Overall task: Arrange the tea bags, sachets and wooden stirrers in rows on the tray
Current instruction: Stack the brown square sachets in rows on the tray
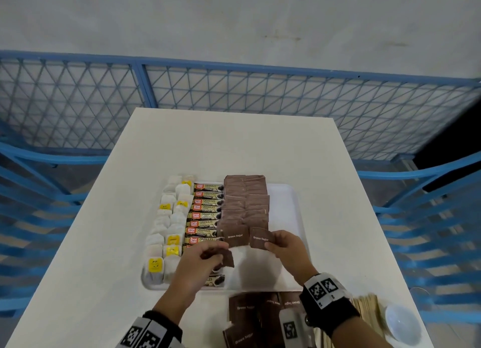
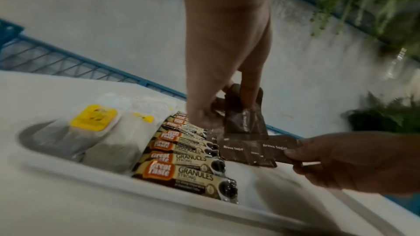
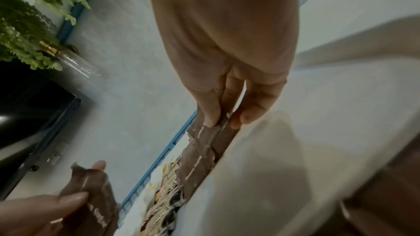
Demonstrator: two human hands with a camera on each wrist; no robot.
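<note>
A white tray (image 1: 285, 204) holds two columns of tea bags (image 1: 166, 233) at the left, a column of coffee sachets (image 1: 205, 216) and two columns of brown sugar sachets (image 1: 244, 202). My right hand (image 1: 270, 243) pinches one brown sugar sachet (image 1: 261, 239) at the near end of the right brown column; the right wrist view shows the right hand (image 3: 223, 122) on the sachet's edge (image 3: 211, 139). My left hand (image 1: 216, 256) grips a small bunch of brown sachets (image 1: 227, 258) above the tray's near part, the left hand (image 2: 209, 114) curled round them (image 2: 244, 121).
Loose brown sugar sachets (image 1: 247, 312) lie on the white table in front of the tray. Wooden stirrers (image 1: 367, 308) and a white bowl (image 1: 402, 323) sit at the front right. The tray's right strip is bare. Blue chairs (image 1: 429, 217) and a mesh fence (image 1: 234, 87) surround the table.
</note>
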